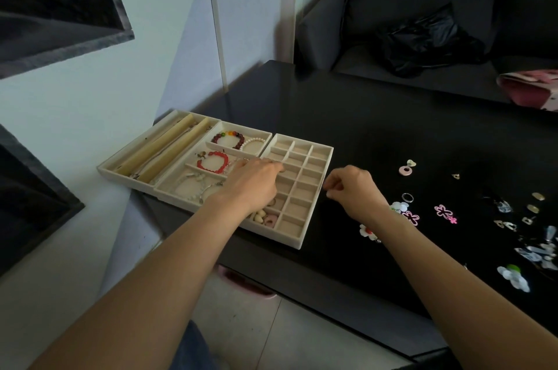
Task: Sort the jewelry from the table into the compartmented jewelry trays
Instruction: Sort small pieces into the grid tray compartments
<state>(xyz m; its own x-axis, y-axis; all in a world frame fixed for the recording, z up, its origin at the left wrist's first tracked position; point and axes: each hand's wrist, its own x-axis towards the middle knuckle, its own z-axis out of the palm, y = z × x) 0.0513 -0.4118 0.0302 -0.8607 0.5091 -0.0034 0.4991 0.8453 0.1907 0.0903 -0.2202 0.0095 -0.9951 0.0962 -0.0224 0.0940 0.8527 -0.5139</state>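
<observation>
The loose jewelry (pixel 444 212) lies on the tabletop (pixel 392 128) right of the small-compartment tray (pixel 314 200), nearest the loosely curled right hand (pixel 356 191), while the left hand (pixel 256 182) reaches, fingers down, into the tray, its hold unclear.

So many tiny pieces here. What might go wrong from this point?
The left hand covers the grid tray's left cells, so a piece may land in the wrong one. The right forearm lies close to the white flower charm and could sweep it off the black table.
</observation>
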